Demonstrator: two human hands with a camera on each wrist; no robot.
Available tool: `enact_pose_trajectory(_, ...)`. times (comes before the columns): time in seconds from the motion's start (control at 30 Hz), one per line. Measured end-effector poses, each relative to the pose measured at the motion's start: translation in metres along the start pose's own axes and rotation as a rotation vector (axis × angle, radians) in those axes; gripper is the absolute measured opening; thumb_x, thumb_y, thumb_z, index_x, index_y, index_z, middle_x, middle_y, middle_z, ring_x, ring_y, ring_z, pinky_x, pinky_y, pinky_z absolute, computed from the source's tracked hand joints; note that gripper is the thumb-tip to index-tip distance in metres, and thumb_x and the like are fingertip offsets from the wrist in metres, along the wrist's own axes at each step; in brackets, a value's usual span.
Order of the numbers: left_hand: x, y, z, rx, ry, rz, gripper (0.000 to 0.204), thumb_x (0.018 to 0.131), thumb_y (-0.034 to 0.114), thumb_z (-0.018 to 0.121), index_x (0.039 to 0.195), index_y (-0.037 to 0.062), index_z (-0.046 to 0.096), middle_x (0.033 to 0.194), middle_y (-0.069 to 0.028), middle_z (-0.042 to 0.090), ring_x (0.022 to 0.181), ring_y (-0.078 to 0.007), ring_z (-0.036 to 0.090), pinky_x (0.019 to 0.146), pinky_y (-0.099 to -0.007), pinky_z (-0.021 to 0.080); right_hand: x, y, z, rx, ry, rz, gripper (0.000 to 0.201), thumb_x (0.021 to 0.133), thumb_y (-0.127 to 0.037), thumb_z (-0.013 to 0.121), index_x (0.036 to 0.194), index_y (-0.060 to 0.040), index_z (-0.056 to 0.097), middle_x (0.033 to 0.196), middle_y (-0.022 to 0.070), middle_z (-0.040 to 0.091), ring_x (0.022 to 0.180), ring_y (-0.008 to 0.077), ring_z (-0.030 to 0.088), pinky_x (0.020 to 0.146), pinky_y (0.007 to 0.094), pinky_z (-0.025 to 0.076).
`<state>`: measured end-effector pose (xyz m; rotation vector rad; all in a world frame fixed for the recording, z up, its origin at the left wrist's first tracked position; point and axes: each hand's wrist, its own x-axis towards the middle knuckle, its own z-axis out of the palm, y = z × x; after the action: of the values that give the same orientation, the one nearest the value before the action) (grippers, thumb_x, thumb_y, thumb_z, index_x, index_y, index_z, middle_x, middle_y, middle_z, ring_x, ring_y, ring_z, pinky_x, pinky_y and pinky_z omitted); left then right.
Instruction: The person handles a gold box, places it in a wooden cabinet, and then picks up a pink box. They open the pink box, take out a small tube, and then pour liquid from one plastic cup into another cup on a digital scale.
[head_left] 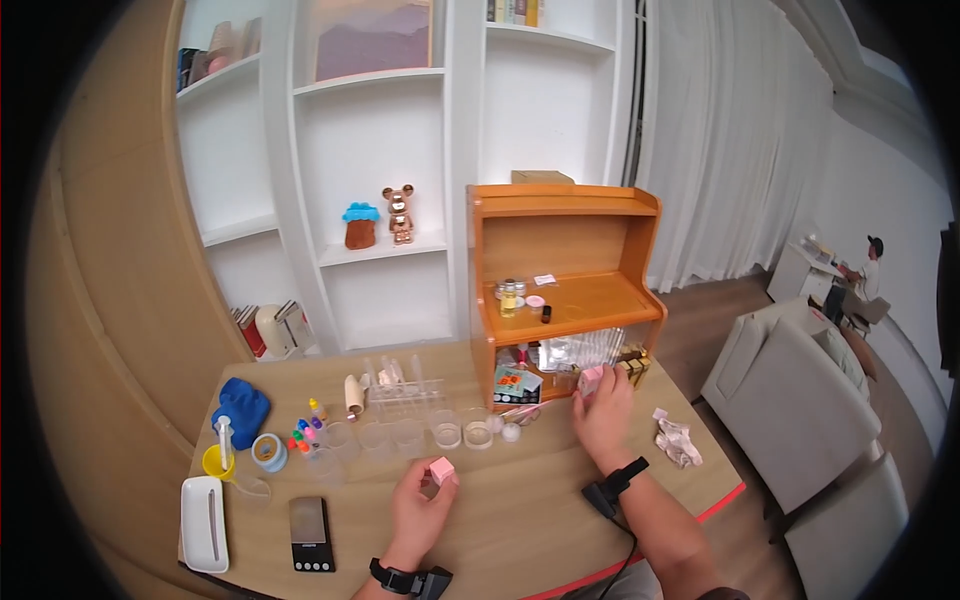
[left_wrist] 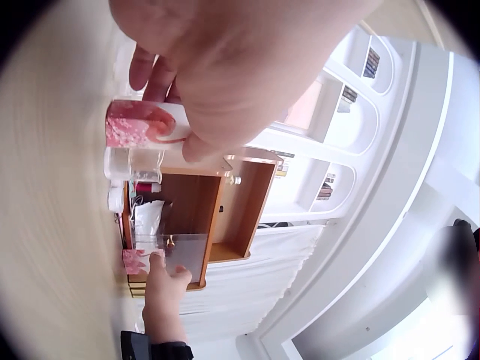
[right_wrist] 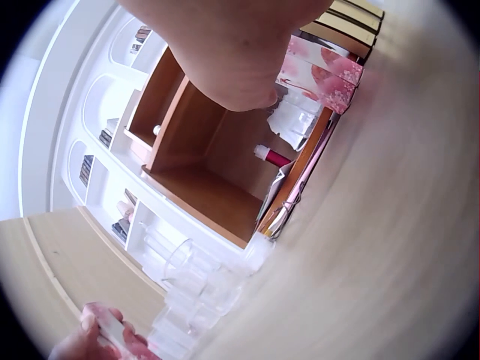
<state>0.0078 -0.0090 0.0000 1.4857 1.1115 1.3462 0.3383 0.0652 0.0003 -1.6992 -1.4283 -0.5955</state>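
Observation:
Over the front middle of the table, my left hand (head_left: pixel 418 510) pinches a small pink flower-printed box (head_left: pixel 441 470) between thumb and fingers. In the left wrist view that box (left_wrist: pixel 139 124) shows a pink blossom pattern with a white side. My right hand (head_left: pixel 605 415) reaches to the right end of the wooden cabinet's bottom shelf, its fingers gripping another pink box (head_left: pixel 591 378). Two such boxes (right_wrist: pixel 322 75) stand side by side under the palm in the right wrist view, where the fingertips are mostly hidden. Black-and-gold boxes (head_left: pixel 634 368) stand just right of them.
The wooden cabinet (head_left: pixel 570 318) holds small jars, a palette and clear packets. Clear cups (head_left: pixel 407 434) and a clear rack (head_left: pixel 400 392) stand left of it. Farther left are a scale (head_left: pixel 311 535), a white tray (head_left: pixel 205 525) and tape (head_left: pixel 269 452). A crumpled wrapper (head_left: pixel 679 443) lies right.

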Motion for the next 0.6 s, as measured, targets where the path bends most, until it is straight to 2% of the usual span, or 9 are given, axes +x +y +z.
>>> enact_pose_trajectory(0.03,0.002,0.002,-0.002,0.212,0.073,0.123,0.025,0.095,0.008,0.080,0.117,0.0006,0.071,0.106,-0.0081,0.069,0.096,-0.0201,0.067,0.081,-0.0352,0.055,0.003,-0.001,0.001,-0.028,-0.016,0.002,0.076,0.085,-0.022,0.083,0.148,0.0044,0.049,0.148,0.0319,0.050,0.128,0.0496,0.053,0.107,0.0561,0.045)
enact_pose_trajectory(0.17,0.005,0.003,-0.007,0.254,0.181,0.117,0.029,0.090,0.007,0.082,0.117,0.0020,0.071,0.103,-0.0083,0.070,0.094,-0.0201,0.068,0.084,-0.0370,0.053,0.012,-0.003,0.007,-0.054,-0.064,0.023,0.075,0.086,-0.022,0.084,0.147,0.0030,0.049,0.140,0.0271,0.056,0.124,0.0459,0.057,0.105,0.0538,0.047)
enact_pose_trajectory(0.23,0.009,-0.007,-0.009,0.410,0.237,0.225,0.032,0.087,0.007,0.083,0.116,0.0025,0.071,0.102,-0.0114,0.069,0.093,-0.0268,0.067,0.085,-0.0384,0.053,0.013,0.002,0.014,-0.020,-0.094,0.049,0.074,0.086,-0.021,0.084,0.147,0.0033,0.049,0.137,0.0257,0.057,0.123,0.0450,0.058,0.104,0.0531,0.048)
enact_pose_trajectory(0.4,0.010,-0.006,-0.013,0.540,0.273,0.209,0.033,0.084,0.007,0.083,0.115,0.0019,0.071,0.103,-0.0148,0.068,0.097,-0.0331,0.066,0.089,-0.0434,0.053,0.010,0.014,0.025,0.037,-0.102,0.081,0.070,0.088,-0.017,0.082,0.146,0.0048,0.048,0.124,0.0258,0.060,0.117,0.0454,0.060,0.100,0.0514,0.051)
enact_pose_trajectory(0.5,0.011,-0.008,-0.013,0.579,0.293,0.198,0.035,0.084,0.007,0.082,0.117,0.0021,0.070,0.105,-0.0157,0.068,0.100,-0.0346,0.066,0.090,-0.0450,0.053,0.007,0.012,0.010,0.094,-0.106,0.063,0.065,0.088,-0.012,0.079,0.144,0.0063,0.051,0.126,0.0293,0.064,0.118,0.0474,0.063,0.102,0.0519,0.052)
enact_pose_trajectory(0.6,0.011,-0.013,-0.014,0.598,0.314,0.200,0.042,0.084,0.007,0.082,0.123,0.0019,0.067,0.110,-0.0164,0.069,0.102,-0.0352,0.066,0.092,-0.0452,0.053,-0.004,0.014,-0.007,0.155,-0.090,-0.001,0.069,0.088,-0.015,0.082,0.146,0.0055,0.050,0.124,0.0277,0.064,0.116,0.0464,0.064,0.100,0.0515,0.053)
